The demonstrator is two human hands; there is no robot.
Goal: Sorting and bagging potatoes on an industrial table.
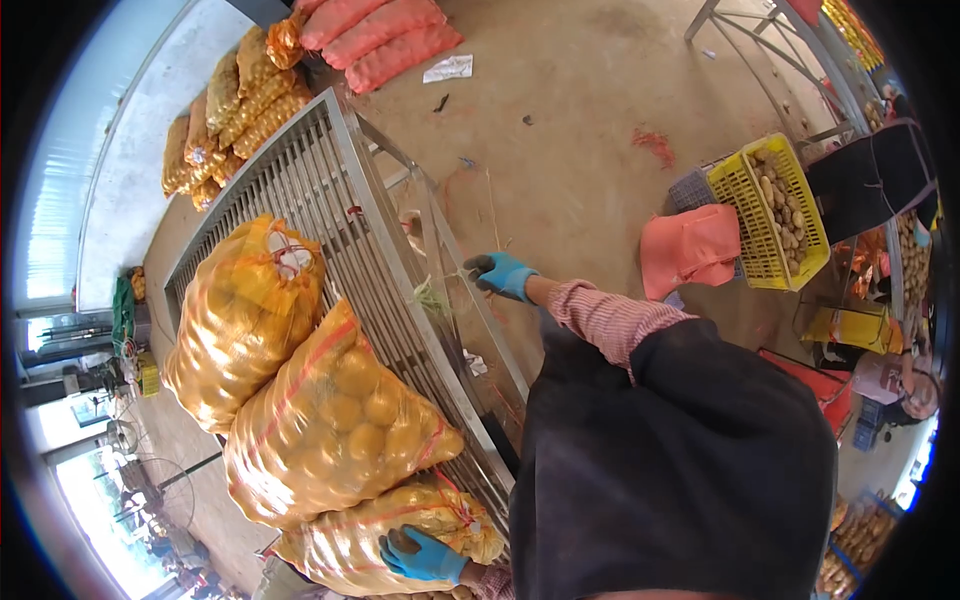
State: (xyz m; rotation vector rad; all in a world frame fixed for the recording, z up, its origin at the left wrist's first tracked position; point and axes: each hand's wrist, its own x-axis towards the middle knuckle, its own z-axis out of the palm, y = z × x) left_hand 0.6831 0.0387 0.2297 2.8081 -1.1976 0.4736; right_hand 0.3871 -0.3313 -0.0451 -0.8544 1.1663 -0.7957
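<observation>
My left hand, in a blue-and-black work glove, lies on a yellow mesh sack with its fingers spread. My right hand, gloved the same way, is out past the frame's edge with fingers curled on a thin bundle of pale green twine. Between my hands a second mesh sack full of round produce leans across the slatted metal table. Its gathered mouth points toward me. A third sack, tied at its neck with red string, sits farther along the slats.
Yellow sacks and pink sacks are stacked on the floor. To my right a yellow crate holds potatoes, beside a pink cloth. Another person is at the far right. Paper scraps and string litter the floor.
</observation>
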